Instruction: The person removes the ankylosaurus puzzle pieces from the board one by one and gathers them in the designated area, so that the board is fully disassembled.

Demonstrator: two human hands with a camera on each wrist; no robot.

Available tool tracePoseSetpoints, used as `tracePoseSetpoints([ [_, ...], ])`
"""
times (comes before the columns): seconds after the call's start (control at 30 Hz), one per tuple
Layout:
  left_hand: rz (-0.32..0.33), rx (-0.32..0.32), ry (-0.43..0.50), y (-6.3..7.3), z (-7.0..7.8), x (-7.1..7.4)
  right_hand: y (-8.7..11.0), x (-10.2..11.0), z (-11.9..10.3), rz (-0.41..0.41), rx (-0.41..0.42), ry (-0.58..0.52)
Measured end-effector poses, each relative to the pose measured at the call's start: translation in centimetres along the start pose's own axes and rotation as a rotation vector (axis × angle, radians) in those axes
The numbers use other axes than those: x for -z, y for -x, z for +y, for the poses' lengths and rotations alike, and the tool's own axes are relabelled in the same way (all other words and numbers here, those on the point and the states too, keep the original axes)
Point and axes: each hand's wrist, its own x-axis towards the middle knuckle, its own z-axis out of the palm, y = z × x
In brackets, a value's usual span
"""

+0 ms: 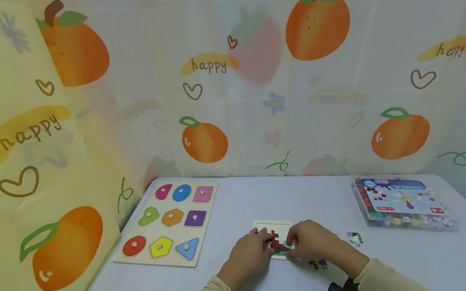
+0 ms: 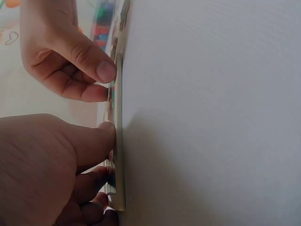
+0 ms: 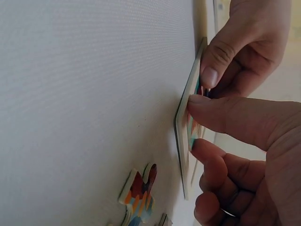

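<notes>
A small jigsaw board [image 1: 286,221] with a pale frame lies on the table, a reddish-brown animal picture showing inside. My left hand [image 1: 250,253] holds it from the left, thumb and fingertips on the picture. From the right, my right hand [image 1: 314,240] pinches a puzzle piece [image 3: 192,129] between thumb and index finger over the board. Its remaining fingers curl beside the board in the right wrist view. The hands hide much of the picture. Loose pieces [image 1: 318,264] lie under the right forearm, and another puzzle piece [image 1: 355,238] sits right of that hand.
On the left lies a wooden shape board [image 1: 182,207] with knobbed colourful shapes. A clear plastic box [image 1: 404,201] of small coloured parts stands at the back right. A fruit-printed curtain [image 1: 251,113] hangs behind the white table [image 1: 301,190].
</notes>
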Motion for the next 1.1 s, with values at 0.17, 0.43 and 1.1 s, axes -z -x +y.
tracePoseSetpoints([
  [0.17, 0.004, 0.021, -0.001, -0.2, 0.1, -0.1, -0.1, 0.0, 0.0, -0.003, -0.016, -0.029],
  [0.43, 0.014, 0.004, -0.007, 0.1, 0.2, 0.2, 0.4, 0.8, 0.1, 0.018, 0.024, 0.028],
  [1.1, 0.008, 0.005, 0.013, -0.2, -0.1, 0.4, 7.8, 4.1, 8.8, -0.003, -0.015, 0.032],
])
